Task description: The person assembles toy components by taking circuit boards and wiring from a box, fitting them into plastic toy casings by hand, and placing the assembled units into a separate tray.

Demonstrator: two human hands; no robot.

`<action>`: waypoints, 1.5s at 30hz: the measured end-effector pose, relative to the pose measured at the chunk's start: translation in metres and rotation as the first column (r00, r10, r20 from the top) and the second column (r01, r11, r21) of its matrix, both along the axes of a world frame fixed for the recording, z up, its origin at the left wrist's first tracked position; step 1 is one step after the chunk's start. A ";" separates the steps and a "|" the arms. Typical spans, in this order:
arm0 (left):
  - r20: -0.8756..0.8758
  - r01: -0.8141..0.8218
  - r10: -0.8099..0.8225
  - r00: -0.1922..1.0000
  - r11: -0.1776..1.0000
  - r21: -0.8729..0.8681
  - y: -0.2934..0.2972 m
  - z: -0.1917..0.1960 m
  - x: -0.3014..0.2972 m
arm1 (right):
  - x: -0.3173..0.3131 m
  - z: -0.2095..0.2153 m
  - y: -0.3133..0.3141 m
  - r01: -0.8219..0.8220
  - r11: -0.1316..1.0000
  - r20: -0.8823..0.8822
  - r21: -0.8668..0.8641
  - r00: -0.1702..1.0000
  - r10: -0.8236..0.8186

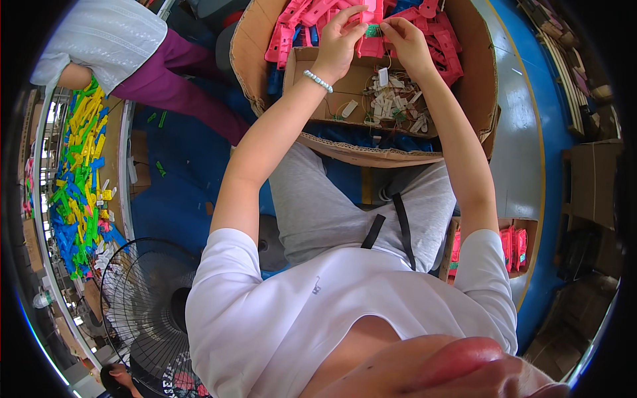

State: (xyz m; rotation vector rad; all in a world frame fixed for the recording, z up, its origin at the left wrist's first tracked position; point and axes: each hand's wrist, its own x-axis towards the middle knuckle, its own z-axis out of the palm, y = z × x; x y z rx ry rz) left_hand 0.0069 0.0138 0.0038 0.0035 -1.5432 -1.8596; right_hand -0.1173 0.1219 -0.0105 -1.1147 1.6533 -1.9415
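Note:
Both hands meet over a large cardboard box (255,40) at the top of the view. Between them is a small green circuit board (373,30), lying against a pink plastic part (371,48). My left hand (337,45), with a beaded bracelet on the wrist, grips the left side of the pink part. Finger and thumb of my right hand (407,44) pinch the board's right edge. Whether the board is seated in the pink part I cannot tell. Below the hands, a shallow cardboard tray (338,109) bears small white parts (391,105) with thin wires.
More pink plastic parts (446,46) fill the box around the hands. A smaller carton (529,247) of pink parts stands by my right elbow. At left are a black fan (142,298), a table heaped with coloured plastic pieces (78,192), and another person (119,46).

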 end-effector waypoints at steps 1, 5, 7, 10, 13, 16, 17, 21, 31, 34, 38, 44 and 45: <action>0.058 -0.053 0.055 0.997 0.998 -0.045 0.000 0.002 0.001 | -0.002 0.001 0.002 -0.039 0.999 0.024 0.001 0.999 0.039; 0.112 -0.201 0.233 0.966 0.950 -0.239 0.001 0.005 0.001 | -0.007 -0.004 0.003 -0.085 0.996 0.040 0.005 0.996 0.085; 0.046 -0.122 0.126 0.991 0.989 -0.083 -0.002 -0.001 0.000 | -0.005 -0.006 -0.001 -0.090 0.996 0.027 -0.014 0.996 0.091; -0.037 -0.022 0.023 0.999 0.999 0.040 -0.002 -0.005 -0.002 | -0.006 -0.010 -0.003 -0.056 0.998 -0.005 -0.015 0.998 0.056; -0.020 -0.021 0.021 1.000 1.000 -0.002 0.003 -0.003 -0.003 | -0.011 -0.015 -0.003 -0.003 1.000 -0.023 0.016 1.000 0.003; -0.002 -0.031 0.031 1.000 0.999 -0.027 0.003 -0.004 -0.003 | -0.008 -0.014 -0.005 0.013 1.000 -0.023 0.026 1.000 -0.013; -0.001 -0.039 0.039 0.999 0.999 -0.037 0.001 -0.004 -0.002 | -0.006 -0.013 -0.006 0.015 1.000 -0.024 0.023 1.000 -0.015; 0.198 -0.123 0.175 0.964 0.960 -0.250 0.006 0.006 0.003 | -0.003 -0.009 0.000 0.036 0.998 -0.019 0.044 0.999 -0.036; 0.099 -0.194 0.228 0.969 0.942 -0.273 0.000 -0.001 -0.001 | -0.006 -0.010 -0.003 -0.009 1.000 -0.023 -0.020 1.000 0.008; 0.133 -0.159 0.194 0.972 0.958 -0.239 -0.004 -0.005 0.000 | -0.003 -0.009 -0.004 -0.008 1.000 -0.025 -0.009 1.000 0.007; 0.140 -0.181 0.217 0.966 0.955 -0.236 -0.001 -0.004 -0.001 | -0.002 -0.008 -0.002 0.009 1.000 -0.032 0.011 0.999 -0.008; 0.106 -0.265 0.320 0.941 0.897 -0.354 -0.003 -0.003 0.000 | 0.002 -0.007 -0.003 -0.013 0.999 -0.020 -0.037 1.000 0.013; 0.107 -0.264 0.319 0.942 0.898 -0.353 -0.002 -0.002 0.000 | 0.000 -0.008 -0.003 -0.012 0.999 -0.019 -0.035 1.000 0.012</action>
